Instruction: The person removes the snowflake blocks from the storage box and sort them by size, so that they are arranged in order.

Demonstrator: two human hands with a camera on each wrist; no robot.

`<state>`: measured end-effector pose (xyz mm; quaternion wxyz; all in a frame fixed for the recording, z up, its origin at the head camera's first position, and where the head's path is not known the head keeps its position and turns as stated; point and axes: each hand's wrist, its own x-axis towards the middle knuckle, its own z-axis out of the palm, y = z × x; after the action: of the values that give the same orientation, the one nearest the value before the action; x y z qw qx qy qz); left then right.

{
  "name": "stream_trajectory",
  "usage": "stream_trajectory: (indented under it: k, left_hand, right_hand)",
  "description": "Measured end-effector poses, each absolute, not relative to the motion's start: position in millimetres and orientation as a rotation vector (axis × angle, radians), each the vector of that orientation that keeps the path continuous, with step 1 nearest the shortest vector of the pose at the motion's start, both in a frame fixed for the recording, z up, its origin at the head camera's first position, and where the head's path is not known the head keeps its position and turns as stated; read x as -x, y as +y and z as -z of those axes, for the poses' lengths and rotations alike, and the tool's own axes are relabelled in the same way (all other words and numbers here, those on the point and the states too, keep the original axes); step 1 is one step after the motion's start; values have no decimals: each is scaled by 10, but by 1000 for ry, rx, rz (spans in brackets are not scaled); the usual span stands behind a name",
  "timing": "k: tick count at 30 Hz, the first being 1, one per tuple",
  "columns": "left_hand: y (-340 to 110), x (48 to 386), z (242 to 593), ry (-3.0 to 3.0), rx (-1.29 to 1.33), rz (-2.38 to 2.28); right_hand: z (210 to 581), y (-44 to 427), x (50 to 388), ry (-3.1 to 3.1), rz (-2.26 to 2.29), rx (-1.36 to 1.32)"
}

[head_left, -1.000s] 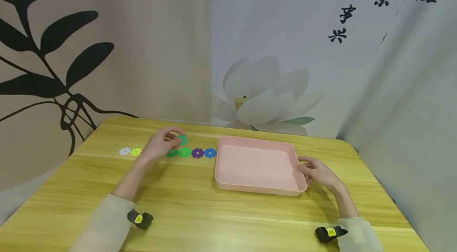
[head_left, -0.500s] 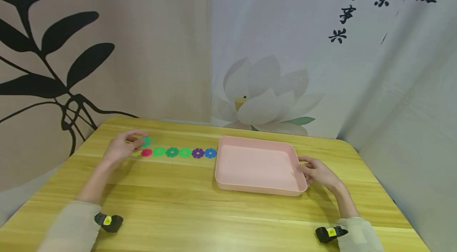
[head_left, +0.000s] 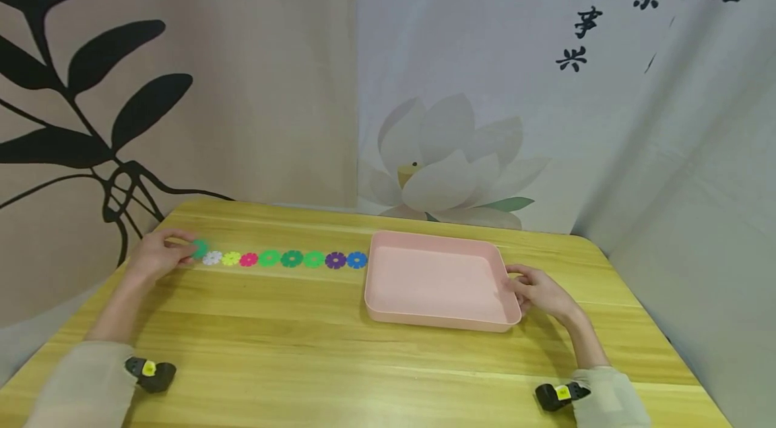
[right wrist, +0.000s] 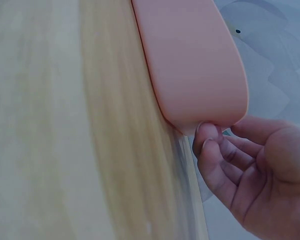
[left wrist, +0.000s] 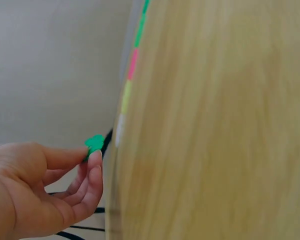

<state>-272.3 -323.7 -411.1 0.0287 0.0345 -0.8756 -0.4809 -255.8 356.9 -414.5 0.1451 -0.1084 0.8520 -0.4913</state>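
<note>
Between thumb and fingertips, my left hand (head_left: pixel 159 254) pinches a green notched plastic disc (left wrist: pixel 94 143), just past the left end of a row of similar discs. From left to right the row runs white (head_left: pixel 212 257), yellow (head_left: pixel 231 258), pink (head_left: pixel 248 259), several greens (head_left: pixel 292 259), purple (head_left: pixel 335 260) and blue (head_left: pixel 357 260). A shallow pink tray (head_left: pixel 439 320) stands right of the blue disc. My right hand (head_left: pixel 542 293) holds the tray's right side, thumb at the rim and fingers against the outer wall.
The wooden table (head_left: pixel 315 374) carries everything; its back edge meets a curtain (head_left: pixel 273 77) printed with leaves, a flower and writing. Each sleeve bears a black wrist camera (head_left: pixel 156 377).
My left hand has travelled left above the row with the green disc, uncovering the pink, yellow and white discs. My right hand and the tray stay where they were.
</note>
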Motion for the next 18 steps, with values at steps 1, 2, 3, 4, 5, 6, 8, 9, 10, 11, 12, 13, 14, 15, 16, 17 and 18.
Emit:
stream_trajectory:
  k: [1, 2, 3, 4, 5, 6, 8, 9, 10, 11, 12, 13, 14, 15, 16, 17, 18]
  left_hand:
    - [-3262, 2722, 4121, -2706, -118, 1490]
    - [-3280, 2718, 4126, -2708, -130, 1494]
    - [-3298, 2716, 4131, -2708, -140, 1505]
    - [-3315, 2716, 4136, -2709, -151, 1513]
    - [-3331, 2718, 4140, -2711, -160, 1511]
    - [-3343, 2720, 4143, -2716, -171, 1503]
    - [-3365, 2731, 4147, -2728, -191, 1474]
    - [-3375, 2740, 4150, -2736, -206, 1461]
    - [-3383, 2749, 4153, -2744, -216, 1448]
    - [-3391, 2757, 4155, -2749, -223, 1442]
    - [-3399, 2767, 4157, -2757, -232, 1440]
    - [-3408, 2777, 4159, -2764, -237, 1440]
    - [-3416, 2787, 4158, -2774, -244, 1434]
    - [-3425, 2795, 4158, -2787, -246, 1423]
    - [-3431, 2802, 4155, -2802, -249, 1408]
    - [-3437, 2808, 4151, -2816, -252, 1390]
    - [-3444, 2813, 4148, -2829, -255, 1374]
  right_hand:
    - [4145, 3569, 2558, 2450, 1418, 317]
    - [4145, 3567, 2557, 2451, 1419, 316]
    - [4144, 3563, 2555, 2450, 1420, 314]
    - [4144, 3559, 2554, 2449, 1419, 314]
    - [4143, 3554, 2554, 2452, 1417, 309]
    - [4142, 3550, 2554, 2454, 1414, 303]
    - [4141, 3543, 2553, 2459, 1412, 296]
    - [4141, 3541, 2552, 2458, 1412, 294]
    - [4142, 3540, 2553, 2461, 1411, 294]
    - [4142, 3540, 2553, 2462, 1411, 294]
    - [4142, 3540, 2553, 2461, 1413, 294]
    - [4143, 3540, 2553, 2459, 1415, 295]
    - [4144, 3540, 2555, 2458, 1417, 297]
    - [4145, 3539, 2556, 2455, 1419, 297]
    - [4145, 3538, 2557, 2453, 1421, 298]
    - [4145, 3536, 2558, 2450, 1423, 298]
    - [4145, 3534, 2559, 2449, 1423, 298]
